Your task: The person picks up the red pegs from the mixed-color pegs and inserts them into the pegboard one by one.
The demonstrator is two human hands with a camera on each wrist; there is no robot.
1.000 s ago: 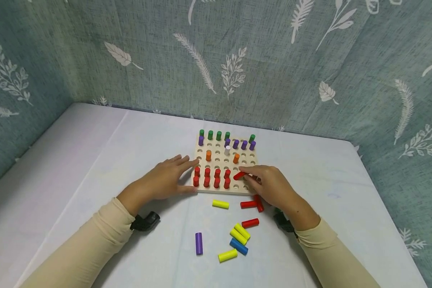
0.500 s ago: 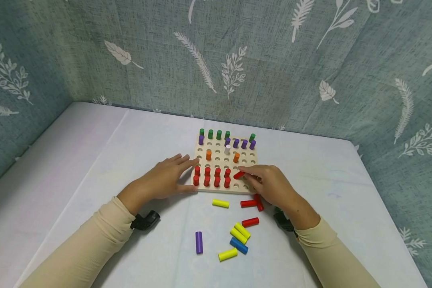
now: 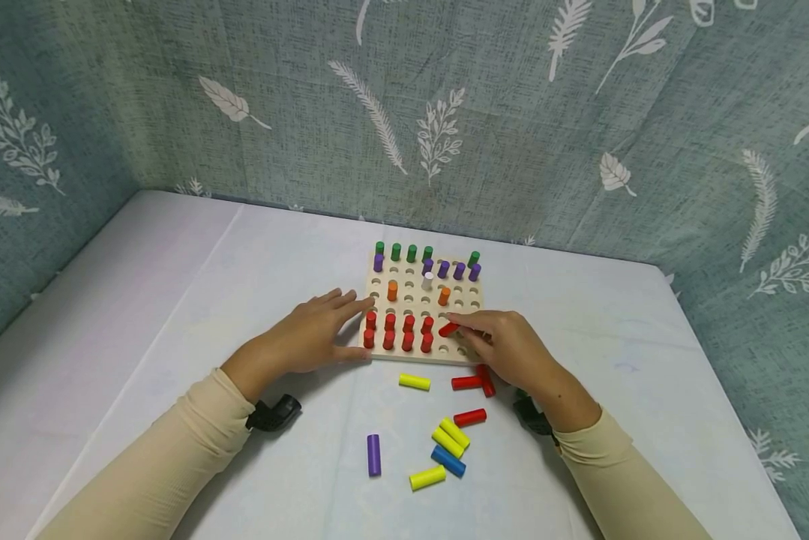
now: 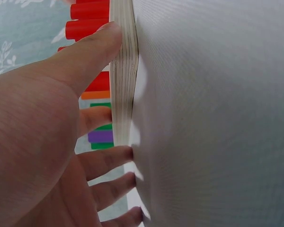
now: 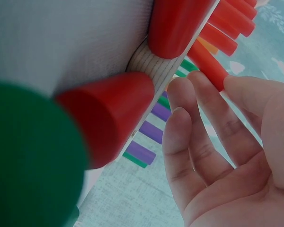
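Observation:
A wooden pegboard (image 3: 414, 358) bears upright pegs in several colours. My right hand (image 3: 512, 349) is over its front right part, pinching a red peg (image 3: 448, 328) between thumb and fingertips. That peg leans at a slant, its lower end at the board beside two rows of standing red pegs (image 3: 408, 341). In the right wrist view the held red peg (image 5: 209, 64) shows past the fingers. My left hand (image 3: 310, 336) rests at the board's left edge, fingers spread. Its thumb touches the front left corner, as the left wrist view shows on the board's side (image 4: 124, 71).
Loose red pegs (image 3: 469, 418), yellow pegs (image 3: 414, 382), a blue peg (image 3: 448, 460) and a purple peg (image 3: 374, 455) lie before the board. A green peg (image 5: 33, 156) looms close to the right wrist camera. A patterned cloth (image 3: 296, 150) hangs behind the table.

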